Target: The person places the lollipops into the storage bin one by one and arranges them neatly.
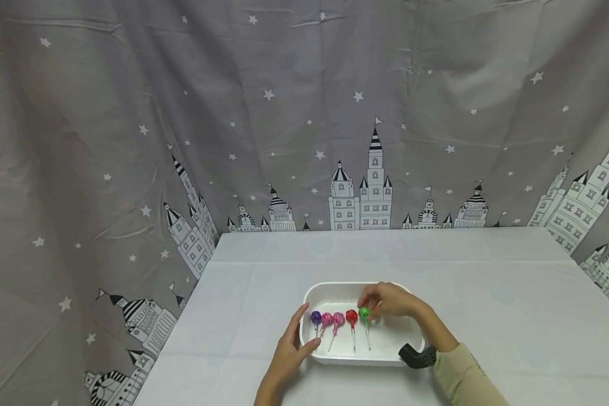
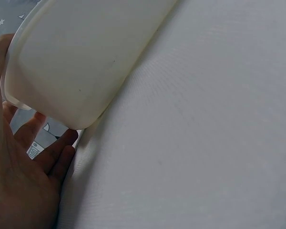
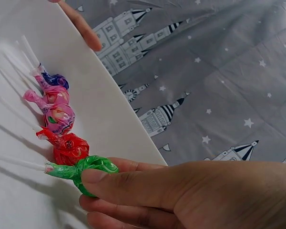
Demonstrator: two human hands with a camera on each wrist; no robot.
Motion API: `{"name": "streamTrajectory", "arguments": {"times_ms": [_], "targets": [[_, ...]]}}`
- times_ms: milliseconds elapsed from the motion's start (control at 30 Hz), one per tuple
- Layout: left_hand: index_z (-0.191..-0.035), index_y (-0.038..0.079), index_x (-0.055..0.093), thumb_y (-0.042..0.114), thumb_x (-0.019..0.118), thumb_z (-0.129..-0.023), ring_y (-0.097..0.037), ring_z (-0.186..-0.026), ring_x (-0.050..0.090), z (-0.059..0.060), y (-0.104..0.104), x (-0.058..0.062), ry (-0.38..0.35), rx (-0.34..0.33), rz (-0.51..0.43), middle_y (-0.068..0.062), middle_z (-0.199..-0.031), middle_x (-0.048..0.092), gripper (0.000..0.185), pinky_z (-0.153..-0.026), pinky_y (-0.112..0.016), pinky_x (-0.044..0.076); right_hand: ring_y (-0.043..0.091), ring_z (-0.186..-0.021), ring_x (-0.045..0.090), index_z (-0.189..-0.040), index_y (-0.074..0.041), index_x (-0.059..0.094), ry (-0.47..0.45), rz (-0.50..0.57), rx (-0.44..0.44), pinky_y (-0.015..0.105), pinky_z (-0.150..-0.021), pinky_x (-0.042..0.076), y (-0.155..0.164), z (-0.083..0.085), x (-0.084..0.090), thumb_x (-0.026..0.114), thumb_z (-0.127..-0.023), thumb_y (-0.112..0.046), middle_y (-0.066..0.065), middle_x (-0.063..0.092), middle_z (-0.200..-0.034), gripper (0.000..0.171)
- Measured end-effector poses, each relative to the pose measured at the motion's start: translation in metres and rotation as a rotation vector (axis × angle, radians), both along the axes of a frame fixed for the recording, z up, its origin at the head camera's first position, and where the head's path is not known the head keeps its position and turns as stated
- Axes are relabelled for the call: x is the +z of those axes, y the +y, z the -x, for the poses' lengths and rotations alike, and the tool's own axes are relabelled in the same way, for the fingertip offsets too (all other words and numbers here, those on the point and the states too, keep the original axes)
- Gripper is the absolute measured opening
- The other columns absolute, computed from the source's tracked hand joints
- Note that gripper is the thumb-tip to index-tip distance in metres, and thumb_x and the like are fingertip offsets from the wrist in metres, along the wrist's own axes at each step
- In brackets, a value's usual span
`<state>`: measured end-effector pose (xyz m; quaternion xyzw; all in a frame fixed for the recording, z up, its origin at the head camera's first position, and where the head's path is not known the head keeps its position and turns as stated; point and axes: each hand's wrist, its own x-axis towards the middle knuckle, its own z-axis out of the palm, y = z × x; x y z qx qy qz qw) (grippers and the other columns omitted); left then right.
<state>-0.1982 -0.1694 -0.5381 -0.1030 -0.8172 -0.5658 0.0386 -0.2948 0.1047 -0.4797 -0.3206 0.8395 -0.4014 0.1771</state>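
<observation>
A white rectangular tray (image 1: 335,293) sits on the table with several wrapped lollipops in a row: purple (image 1: 316,317), two pink (image 1: 327,320) (image 1: 338,320), red (image 1: 352,317) and green (image 1: 363,313). My right hand (image 1: 385,301) pinches the green lollipop's head (image 3: 88,168) between thumb and fingers, at the row's right end beside the red one (image 3: 71,148). My left hand (image 1: 291,347) grips the tray's left rim, thumb on the edge; in the left wrist view the palm (image 2: 19,176) cups the tray's outer wall (image 2: 76,62).
A white cloth covers the table (image 1: 487,293). A grey curtain (image 1: 284,113) printed with stars and castles hangs behind and to both sides. A black strap (image 1: 417,356) is on my right wrist, over the tray's near right corner.
</observation>
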Motion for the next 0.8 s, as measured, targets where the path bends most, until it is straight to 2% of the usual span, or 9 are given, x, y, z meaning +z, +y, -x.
{"name": "streamTrajectory", "arguments": {"times_ms": [200,267,333,433,500,800], "targets": [[-0.143,0.027,0.031,0.022,0.069,-0.082,-0.032,-0.134,0.025,0.000,-0.001,0.000,0.001,-0.004,-0.005,-0.014,-0.149,0.025,0.073,-0.108,-0.044,0.020,0.012,-0.073,0.059,-0.091,-0.010,0.067,0.025,-0.045,-0.031,0.026,-0.063,0.052,-0.002,0.001,-0.005,0.078,-0.068,-0.003,-0.005,0.064,-0.083,0.026],[-0.144,0.021,0.031,0.018,0.069,-0.083,-0.035,-0.134,0.025,-0.004,0.001,0.011,0.002,-0.014,-0.010,-0.018,-0.148,0.025,0.072,-0.108,-0.045,0.020,0.012,-0.072,0.059,-0.090,-0.011,0.067,0.037,-0.054,-0.032,0.025,-0.062,0.052,-0.002,0.001,-0.006,0.078,-0.067,-0.003,-0.006,0.063,-0.082,0.026],[-0.144,0.020,0.031,0.018,0.069,-0.083,-0.036,-0.133,0.025,-0.004,0.001,0.011,0.015,-0.022,-0.009,-0.019,-0.148,0.025,0.072,-0.107,-0.047,0.021,0.012,-0.072,0.059,-0.089,-0.011,0.067,0.047,-0.054,-0.029,0.025,-0.062,0.052,-0.002,0.002,-0.007,0.079,-0.067,-0.003,-0.006,0.063,-0.082,0.027],[-0.144,0.020,0.030,0.017,0.069,-0.082,-0.036,-0.133,0.025,-0.004,0.001,0.011,0.013,-0.025,-0.015,-0.019,-0.148,0.025,0.073,-0.107,-0.046,0.021,0.011,-0.071,0.059,-0.089,-0.012,0.067,0.054,-0.051,-0.027,0.025,-0.061,0.052,-0.001,0.002,-0.009,0.079,-0.067,-0.003,-0.006,0.063,-0.082,0.027],[-0.144,0.024,0.030,0.020,0.069,-0.082,-0.035,-0.134,0.025,0.000,-0.001,0.000,0.028,-0.026,-0.010,-0.017,-0.148,0.025,0.073,-0.107,-0.046,0.022,0.011,-0.071,0.059,-0.089,-0.012,0.067,0.057,-0.049,-0.027,0.025,-0.061,0.052,-0.001,0.002,-0.010,0.079,-0.066,-0.003,-0.006,0.063,-0.082,0.027],[-0.144,0.026,0.030,0.021,0.070,-0.082,-0.032,-0.134,0.025,0.000,0.000,0.000,0.012,-0.013,-0.011,-0.014,-0.149,0.025,0.073,-0.108,-0.041,0.022,0.011,-0.067,0.058,-0.088,-0.010,0.067,0.050,-0.031,-0.010,0.024,-0.059,0.052,-0.002,0.002,-0.013,0.077,-0.066,0.001,-0.003,0.063,-0.080,0.027]]}}
